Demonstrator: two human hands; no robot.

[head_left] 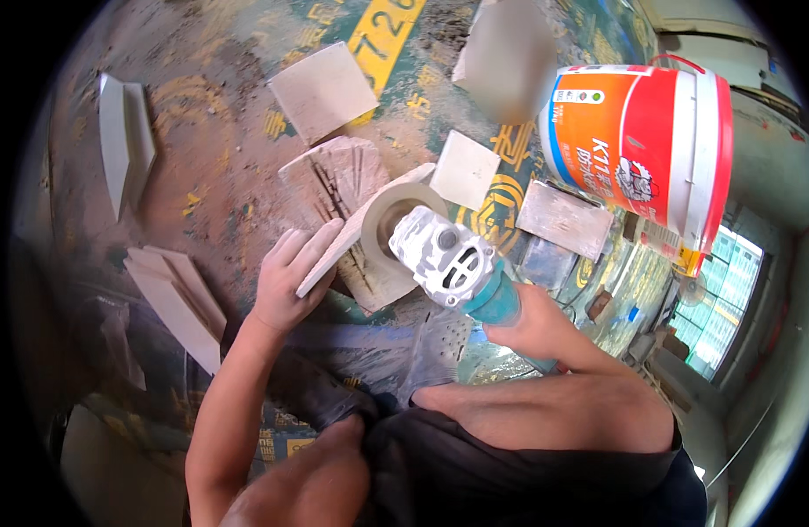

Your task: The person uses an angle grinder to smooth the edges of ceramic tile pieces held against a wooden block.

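Left hand [290, 277] gripped tilted tan tile [344, 242] by near end, above grooved slab [356, 162]; right hand [532, 321] clasped teal-bodied angle grinder [444, 255], round guard [375, 221] beside tile; red-and-orange bucket [628, 140] sat at right

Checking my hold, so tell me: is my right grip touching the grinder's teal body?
Touching: the head view shows the right grip closed against the grinder's teal body, no gap between.
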